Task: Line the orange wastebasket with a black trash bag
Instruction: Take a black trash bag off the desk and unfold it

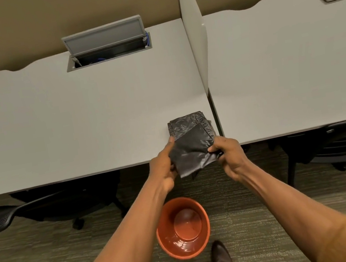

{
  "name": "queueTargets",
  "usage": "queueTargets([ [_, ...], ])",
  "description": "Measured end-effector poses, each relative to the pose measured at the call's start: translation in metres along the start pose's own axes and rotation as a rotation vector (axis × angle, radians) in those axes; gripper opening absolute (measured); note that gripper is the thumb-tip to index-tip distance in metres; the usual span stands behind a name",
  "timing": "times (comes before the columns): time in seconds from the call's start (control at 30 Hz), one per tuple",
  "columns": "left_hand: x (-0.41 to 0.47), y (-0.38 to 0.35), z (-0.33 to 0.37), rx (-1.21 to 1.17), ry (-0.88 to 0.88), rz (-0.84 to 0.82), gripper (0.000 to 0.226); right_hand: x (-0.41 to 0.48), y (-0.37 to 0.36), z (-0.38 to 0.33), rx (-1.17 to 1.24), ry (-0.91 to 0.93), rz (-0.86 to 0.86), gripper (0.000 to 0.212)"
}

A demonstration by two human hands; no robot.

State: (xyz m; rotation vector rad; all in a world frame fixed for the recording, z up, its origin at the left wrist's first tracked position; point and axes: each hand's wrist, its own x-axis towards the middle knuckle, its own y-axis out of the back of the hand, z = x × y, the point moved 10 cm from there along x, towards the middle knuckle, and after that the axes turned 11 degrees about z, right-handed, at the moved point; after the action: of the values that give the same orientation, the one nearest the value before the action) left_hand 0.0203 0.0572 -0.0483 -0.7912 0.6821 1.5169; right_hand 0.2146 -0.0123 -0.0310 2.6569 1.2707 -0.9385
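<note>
**Black plastic, folded, held over the desk edge**

Grey laminate makes up the biggest thing in view: the left desk (69,116), running up to a white divider panel (195,35) that splits it from a second desk (293,60) on the right. At the back of the left desk a cable hatch (107,48) stands with its lid tilted up. Below the desk edges lies striped carpet (50,254), with a dark office chair (47,204) tucked under the left desk and another chair (341,144) under the right one.

On the carpet, between the person's forearms, stands the orange wastebasket (183,227), upright, unlined and open to the camera. A dark shoe (222,259) is just beside its near rim.

Smaller still, a stack of folded bags (188,121) rests at the near right corner of the left desk. One black trash bag (191,152), still folded flat, is held above the desk edge. The left hand (164,168) pinches its left side, index finger extended; the right hand (228,153) has fingers clenched on its right edge.
</note>
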Motion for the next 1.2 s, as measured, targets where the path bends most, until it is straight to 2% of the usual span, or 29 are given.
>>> queueTargets([
  [0.1, -0.011, 0.015, -0.005, -0.027, 0.053, -0.011, 0.044, -0.017, -0.005, 0.016, 0.039, -0.037, -0.075, 0.040],
  [0.23, -0.027, 0.042, -0.015, -0.082, 0.051, -0.027, 0.015, -0.045, -0.010, 0.044, 0.004, -0.079, -0.183, 0.018],
  [0.3, -0.035, 0.059, -0.020, -0.081, 0.025, -0.032, 0.005, -0.057, -0.017, 0.060, 0.044, -0.144, -0.283, 0.046],
  [0.33, -0.038, 0.070, -0.020, -0.056, -0.019, -0.027, 0.007, -0.064, -0.021, 0.068, 0.051, -0.185, -0.322, 0.058],
  [0.4, -0.045, 0.094, -0.019, 0.005, -0.141, -0.029, 0.015, -0.076, -0.027, 0.081, 0.011, -0.224, -0.341, 0.067],
  [0.53, -0.059, 0.143, -0.033, 0.159, -0.282, -0.071, 0.036, -0.097, -0.044, 0.094, -0.167, -0.175, -0.279, 0.051],
  [0.63, -0.067, 0.183, -0.050, 0.258, -0.301, -0.085, 0.047, -0.122, -0.066, 0.092, -0.207, -0.108, -0.254, 0.037],
  [0.73, -0.085, 0.217, -0.060, 0.292, -0.303, -0.108, 0.052, -0.149, -0.089, 0.095, -0.223, -0.038, -0.262, 0.037],
  [0.83, -0.100, 0.245, -0.066, 0.207, -0.279, -0.147, 0.046, -0.175, -0.110, 0.099, -0.292, 0.050, -0.284, 0.033],
  [0.93, -0.112, 0.266, -0.074, 0.024, -0.178, -0.210, 0.049, -0.202, -0.127, 0.099, -0.334, 0.104, -0.308, 0.027],
  [1.0, -0.118, 0.281, -0.073, -0.047, -0.173, -0.182, 0.042, -0.221, -0.138, 0.098, -0.359, 0.139, -0.334, 0.026],
  [1.1, -0.122, 0.309, -0.068, -0.055, -0.240, -0.020, 0.016, -0.244, -0.152, 0.101, -0.379, 0.174, -0.374, 0.025],
  [1.2, -0.125, 0.331, -0.068, -0.001, -0.290, 0.095, 0.013, -0.262, -0.160, 0.103, -0.362, 0.215, -0.364, 0.028],
])
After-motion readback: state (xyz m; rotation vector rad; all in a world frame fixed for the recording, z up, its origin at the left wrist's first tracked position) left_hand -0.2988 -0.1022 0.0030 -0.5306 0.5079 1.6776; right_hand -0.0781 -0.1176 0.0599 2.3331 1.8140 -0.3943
